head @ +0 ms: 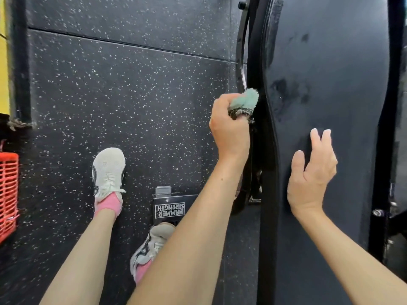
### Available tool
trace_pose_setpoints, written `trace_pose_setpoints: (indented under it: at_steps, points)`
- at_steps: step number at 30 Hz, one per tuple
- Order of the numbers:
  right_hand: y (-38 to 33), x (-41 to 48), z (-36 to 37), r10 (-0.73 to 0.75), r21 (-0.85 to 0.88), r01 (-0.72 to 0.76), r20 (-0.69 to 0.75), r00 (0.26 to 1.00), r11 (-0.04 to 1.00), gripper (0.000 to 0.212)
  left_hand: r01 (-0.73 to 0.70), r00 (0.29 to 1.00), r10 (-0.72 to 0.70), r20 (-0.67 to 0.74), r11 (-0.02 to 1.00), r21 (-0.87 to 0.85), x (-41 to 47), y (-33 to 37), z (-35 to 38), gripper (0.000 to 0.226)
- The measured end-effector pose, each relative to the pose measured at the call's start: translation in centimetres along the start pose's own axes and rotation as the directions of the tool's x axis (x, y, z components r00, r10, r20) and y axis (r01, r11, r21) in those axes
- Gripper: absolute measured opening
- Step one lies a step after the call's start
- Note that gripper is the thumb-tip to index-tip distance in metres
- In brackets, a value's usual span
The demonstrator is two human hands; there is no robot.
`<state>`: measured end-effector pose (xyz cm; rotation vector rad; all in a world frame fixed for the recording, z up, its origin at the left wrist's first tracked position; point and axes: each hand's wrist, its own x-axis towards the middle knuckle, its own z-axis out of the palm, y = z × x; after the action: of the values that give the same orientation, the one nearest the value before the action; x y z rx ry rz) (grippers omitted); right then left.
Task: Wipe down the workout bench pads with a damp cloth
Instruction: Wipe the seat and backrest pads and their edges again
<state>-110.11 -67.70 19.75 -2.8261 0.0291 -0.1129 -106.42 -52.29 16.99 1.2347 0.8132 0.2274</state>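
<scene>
- Presently, left hand (pixel 229 130): arm extended, fist closed round a bunched teal cloth (pixel 244 100), pressing it against the left side edge of the black bench pad (pixel 330 84).
- Right hand (pixel 310 172): fingers straight, slightly spread, holding nothing, palm toward the pad's top; contact cannot be told.
- Black bench frame (pixel 253 51): just beside the cloth.
- Labelled frame foot (pixel 169 209), white shoes (pixel 109 170), orange crate (pixel 7 194): on the speckled floor (pixel 132 84).
</scene>
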Motion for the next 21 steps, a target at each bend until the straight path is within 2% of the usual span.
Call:
trace_pose_setpoints:
  at_steps: [2,5,8,11,12,15,17,19,21]
  points:
    - [0.0,0.1,0.6,-0.007,0.013,0.007,-0.021,1.0,1.0,0.053,-0.026,0.998,0.027,-0.062,0.999,0.023,1.0,0.8,1.6,0.043]
    - [0.3,0.1,0.7,-0.013,0.002,0.013,-0.02,1.0,1.0,0.053,0.024,0.996,-0.025,-0.09,1.0,-0.013,-2.2,-0.4,2.0,0.044]
    - [0.5,0.3,0.4,-0.02,0.0,0.02,-0.017,1.0,1.0,0.053,-0.007,0.998,0.003,0.063,0.997,0.073,-7.3,-2.6,0.6,0.042]
    - [0.3,0.6,0.5,-0.039,0.006,0.039,-0.028,0.999,0.999,0.053,-0.188,0.954,0.129,0.269,0.96,0.206,-7.5,-3.3,-1.9,0.044]
    - [0.4,0.6,0.6,-0.039,0.0,0.039,-0.031,0.999,0.999,0.053,-0.214,0.947,0.146,0.285,0.951,0.223,-6.5,-3.4,-2.2,0.045]
    - [0.5,0.1,0.6,-0.021,-0.006,0.021,-0.022,1.0,1.0,0.053,-0.073,0.987,0.045,0.155,0.982,0.177,-3.1,-2.9,-1.5,0.049]
    - [0.3,0.2,0.7,-0.016,0.006,0.016,-0.019,1.0,1.0,0.053,-0.039,0.994,0.027,0.108,0.993,0.113,-3.1,-2.4,-0.1,0.047]
    - [0.2,0.2,0.6,-0.016,0.001,0.016,-0.015,1.0,1.0,0.053,0.004,0.997,-0.01,0.079,0.997,0.078,-5.0,-2.6,0.5,0.044]
    - [0.4,0.4,0.4,-0.018,-0.003,0.018,-0.021,1.0,1.0,0.051,-0.001,0.993,-0.011,0.117,0.995,0.097,-7.7,-3.6,0.2,0.043]
